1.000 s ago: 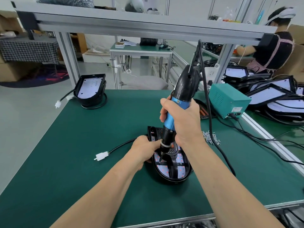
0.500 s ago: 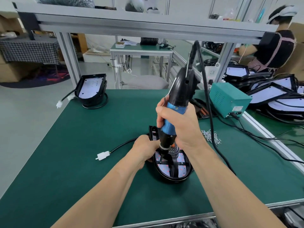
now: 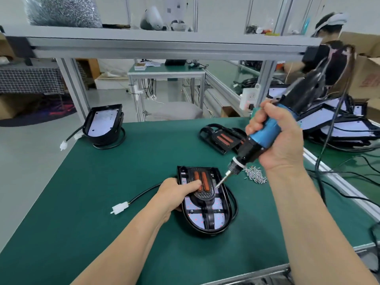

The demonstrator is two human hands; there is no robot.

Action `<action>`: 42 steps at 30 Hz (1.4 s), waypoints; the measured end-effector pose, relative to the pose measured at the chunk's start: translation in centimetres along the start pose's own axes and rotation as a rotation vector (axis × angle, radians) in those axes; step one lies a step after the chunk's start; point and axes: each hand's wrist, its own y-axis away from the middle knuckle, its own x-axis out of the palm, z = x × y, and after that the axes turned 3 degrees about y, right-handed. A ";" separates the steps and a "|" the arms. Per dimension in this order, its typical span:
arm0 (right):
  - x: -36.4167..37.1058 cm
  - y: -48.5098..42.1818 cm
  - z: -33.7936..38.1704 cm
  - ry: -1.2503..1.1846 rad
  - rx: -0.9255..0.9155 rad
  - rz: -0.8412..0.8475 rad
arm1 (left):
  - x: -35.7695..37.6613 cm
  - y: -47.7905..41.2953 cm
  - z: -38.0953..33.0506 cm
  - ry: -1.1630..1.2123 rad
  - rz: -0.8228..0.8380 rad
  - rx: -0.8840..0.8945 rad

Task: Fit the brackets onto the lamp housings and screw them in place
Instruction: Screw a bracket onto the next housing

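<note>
On the green bench (image 3: 123, 182) the housing (image 3: 218, 214) lies centred, bracket (image 3: 205, 195) seated in it. Our left hand (image 3: 174, 192) grips its left rim, one digit laid on the bracket. Our right hand (image 3: 281, 138) wraps the driver (image 3: 265, 134). The housing looks like stiff, light plastic that may slide, so we judge the rim the best hold.

A pale grey floor (image 3: 30, 171) runs back to white wall panels (image 3: 222, 11). An aluminium frame (image 3: 72, 87) stands over the green-topped bench (image 3: 92, 202), with a silvery bag (image 3: 61, 11) resting above its crossbeam (image 3: 164, 47). Behind sits a small green-topped table (image 3: 166, 71), a grey cushion (image 3: 174, 112) near its legs. At left, a checked cloth (image 3: 28, 79) covers a table beside a dark round rug (image 3: 41, 115); cardboard boxes (image 3: 368, 77) stand at right. The light is even and soft
</note>
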 end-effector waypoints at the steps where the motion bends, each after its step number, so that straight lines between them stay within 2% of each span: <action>1: -1.4 0.0 0.6 -0.029 -0.009 -0.083 | -0.1 0.0 -0.1 -0.003 0.004 0.000; 5: -7.6 0.5 1.3 -0.188 -0.010 -0.399 | -0.1 0.7 -0.5 -0.065 0.099 -0.002; 8: -11.8 1.1 0.8 -0.307 0.002 -0.528 | 0.4 0.9 -0.5 -0.125 0.140 0.033; 17: -17.9 0.7 -1.1 -0.527 0.030 -0.658 | 0.8 1.2 -0.5 -0.151 0.064 0.016; 19: -18.7 0.9 -1.4 -0.545 0.052 -0.667 | 0.3 1.6 -0.7 -0.230 0.095 0.024; 21: -19.3 0.9 -1.7 -0.558 0.069 -0.660 | -0.1 1.7 -1.2 -0.406 0.103 0.054; 22: -19.5 0.9 -1.7 -0.564 0.075 -0.649 | -0.2 1.5 -1.5 -0.524 0.030 0.070; 24: -19.7 0.8 -1.8 -0.586 0.075 -0.636 | 0.1 0.9 -2.6 -0.781 -0.263 0.179; 25: -19.8 0.7 -1.8 -0.594 0.071 -0.638 | 0.9 0.6 -3.4 -0.848 -0.397 0.304; 26: -19.9 0.7 -1.9 -0.594 0.066 -0.641 | 2.1 0.2 -4.4 -0.858 -0.453 0.445; 27: -19.9 0.6 -1.9 -0.592 0.064 -0.643 | 3.7 -0.2 -5.5 -0.847 -0.425 0.560; 29: -20.1 0.6 -2.0 -0.589 0.064 -0.647 | 7.5 -1.6 -7.4 -0.957 -0.248 0.660; 33: -20.4 0.5 -1.8 -0.593 0.051 -0.658 | 13.8 -5.6 -8.6 -1.311 0.007 0.616; 37: -20.6 0.4 -1.8 -0.602 0.053 -0.663 | 16.2 -8.2 -8.4 -1.427 0.074 0.536; 42: -20.5 0.4 -1.9 -0.606 0.064 -0.664 | 16.4 -8.8 -7.8 -1.374 0.085 0.494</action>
